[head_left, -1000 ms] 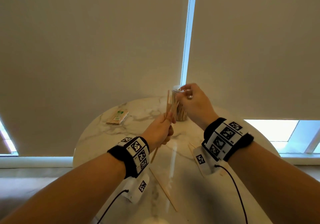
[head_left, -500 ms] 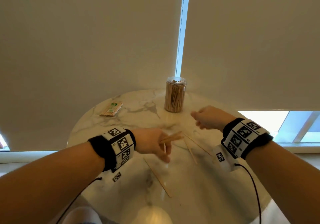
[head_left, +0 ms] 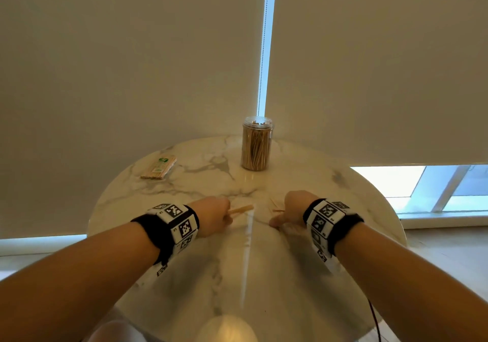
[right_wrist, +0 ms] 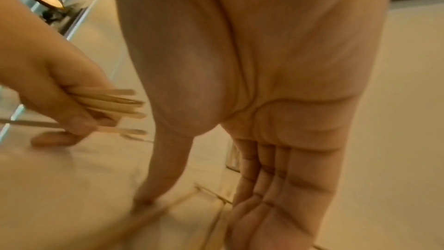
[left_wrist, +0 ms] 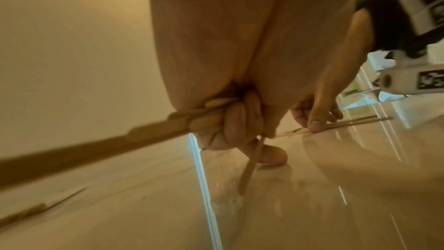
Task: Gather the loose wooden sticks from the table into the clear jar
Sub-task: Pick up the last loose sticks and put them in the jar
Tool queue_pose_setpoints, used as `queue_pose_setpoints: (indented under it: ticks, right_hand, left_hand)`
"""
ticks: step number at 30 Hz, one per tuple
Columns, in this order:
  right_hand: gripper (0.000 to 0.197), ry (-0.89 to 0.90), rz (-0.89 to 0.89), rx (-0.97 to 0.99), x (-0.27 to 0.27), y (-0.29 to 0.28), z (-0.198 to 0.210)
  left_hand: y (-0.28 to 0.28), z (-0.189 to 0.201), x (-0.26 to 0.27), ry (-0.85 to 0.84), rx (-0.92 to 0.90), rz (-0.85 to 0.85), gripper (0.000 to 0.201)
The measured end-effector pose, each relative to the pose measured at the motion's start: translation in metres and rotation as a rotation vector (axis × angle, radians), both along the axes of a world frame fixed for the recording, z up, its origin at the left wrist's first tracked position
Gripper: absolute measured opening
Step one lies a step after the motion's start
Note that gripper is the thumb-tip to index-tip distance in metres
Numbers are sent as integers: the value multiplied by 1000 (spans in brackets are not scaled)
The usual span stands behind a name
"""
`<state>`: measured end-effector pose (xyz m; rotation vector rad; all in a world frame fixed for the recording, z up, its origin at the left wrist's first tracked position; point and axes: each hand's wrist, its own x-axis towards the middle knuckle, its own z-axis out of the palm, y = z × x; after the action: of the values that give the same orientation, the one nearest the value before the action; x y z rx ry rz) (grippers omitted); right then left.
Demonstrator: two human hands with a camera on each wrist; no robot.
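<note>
The clear jar (head_left: 257,143), packed with wooden sticks, stands uncapped at the far edge of the round marble table (head_left: 317,275). My left hand (head_left: 214,216) hovers low over the table's middle and grips a small bundle of sticks (head_left: 241,209). In the left wrist view the bundle (left_wrist: 96,149) juts from the curled fingers, and one more stick (left_wrist: 250,168) hangs down at the thumb. My right hand (head_left: 286,209) rests on the table to the right, its straight fingers (right_wrist: 264,178) and thumb touching thin loose sticks (right_wrist: 211,193) lying there.
A flat packet of sticks with a green label (head_left: 158,167) lies at the far left of the table. Roller blinds hang right behind the jar. The table's round edge curves close on both sides.
My right hand left the jar, came back toward me and dropped onto the loose sticks. My left hand lowered from beside the jar to the table's middle, still holding its bundle.
</note>
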<state>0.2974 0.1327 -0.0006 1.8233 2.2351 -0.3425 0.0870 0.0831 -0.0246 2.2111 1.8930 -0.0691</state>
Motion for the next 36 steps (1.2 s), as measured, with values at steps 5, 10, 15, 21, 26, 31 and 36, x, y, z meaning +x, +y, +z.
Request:
queue_pose_setpoints:
  ticks: [5,10,15,21,26,31,36]
  right_hand:
    - [33,-62,71,-1,-17,3,4]
    - [12,-14,63,-77,-18,5,3]
    - [16,-8,49,-33,-19,4,-3]
    - [23,49,47,30,-11,14,-8]
    - [23,-4,126,93,-8,23,-12]
    - [20,-56,177,133,-17,34,-8]
    - [15,-94,194,152,-33,46,-13]
  left_hand:
    - [20,3,-13,-490,101,247,21]
    - [25,18,-5,-1068,159,479,25]
    - [34,15,-2,-1329,95,639,24]
    - [46,-1,3,-1316,23,624,31]
    - [63,-1,8,-1534,-25,666,23]
    - [79,11,3,-1755,-72,736,29]
    - [110,14,-4,-1921,-100,724,44]
